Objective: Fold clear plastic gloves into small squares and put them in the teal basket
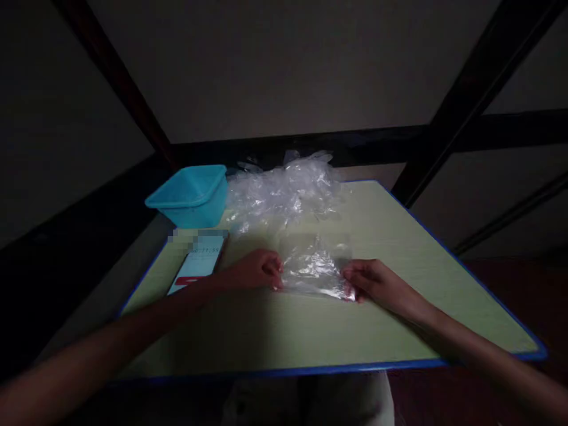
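A clear plastic bag (316,260) lies spread out over the table between my two hands, its film creased and shiny. My left hand (261,269) pinches the bag's near left corner between thumb and fingers. At the near right corner, my right hand (370,281) has its fingers closed on the same film. Just beyond the bag rises a loose heap of crumpled clear plastic bags (288,186), neither hand touching it.
A blue plastic basin (190,198) stands at the far left of the pale table (426,284), which has a blue edge. Near my left forearm lies a phone (200,260) with a timer on its lit screen. A wall (288,71) closes off the back.
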A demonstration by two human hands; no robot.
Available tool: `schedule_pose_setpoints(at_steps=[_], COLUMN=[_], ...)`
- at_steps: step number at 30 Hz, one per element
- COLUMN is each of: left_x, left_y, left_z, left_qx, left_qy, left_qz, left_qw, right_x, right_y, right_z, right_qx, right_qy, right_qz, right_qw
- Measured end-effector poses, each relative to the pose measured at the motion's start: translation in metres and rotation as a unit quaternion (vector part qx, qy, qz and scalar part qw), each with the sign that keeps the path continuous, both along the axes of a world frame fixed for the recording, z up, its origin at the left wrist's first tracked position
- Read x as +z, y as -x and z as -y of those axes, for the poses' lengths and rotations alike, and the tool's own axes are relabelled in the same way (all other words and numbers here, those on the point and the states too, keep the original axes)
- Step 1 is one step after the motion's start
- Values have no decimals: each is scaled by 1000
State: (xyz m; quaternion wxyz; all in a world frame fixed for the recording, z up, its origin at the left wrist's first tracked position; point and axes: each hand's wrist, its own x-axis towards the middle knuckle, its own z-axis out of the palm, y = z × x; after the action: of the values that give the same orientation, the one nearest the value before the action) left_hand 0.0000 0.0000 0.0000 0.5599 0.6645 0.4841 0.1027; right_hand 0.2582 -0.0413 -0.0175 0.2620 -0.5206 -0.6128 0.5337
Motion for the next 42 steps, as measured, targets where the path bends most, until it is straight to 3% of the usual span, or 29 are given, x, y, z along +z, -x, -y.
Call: schedule_pose_setpoints(at_steps=[5,12,25,35,42], left_x=[0,-6,-8,1,0], left_y=[-1,-2,1,-1,-9], left_z=[-4,-13,-18,2,7], left_qx=[-9,-16,-22,69,59], left_qy=[20,51,80,-9,-85], left_qz=[-2,1,25,2,-41], left_qw=[1000,999,996,998,994], right_x=[1,2,-4,-10,-6], right_y=[-1,-4,4,2,4], right_z=[-2,4,16,18,23], right_qx=[-1,-53,-94,-92,-77], right_qy=[18,48,-69,-174,-244], right_qz=[-19,-87,-67,29,106], right_qw=[1000,994,991,980,961])
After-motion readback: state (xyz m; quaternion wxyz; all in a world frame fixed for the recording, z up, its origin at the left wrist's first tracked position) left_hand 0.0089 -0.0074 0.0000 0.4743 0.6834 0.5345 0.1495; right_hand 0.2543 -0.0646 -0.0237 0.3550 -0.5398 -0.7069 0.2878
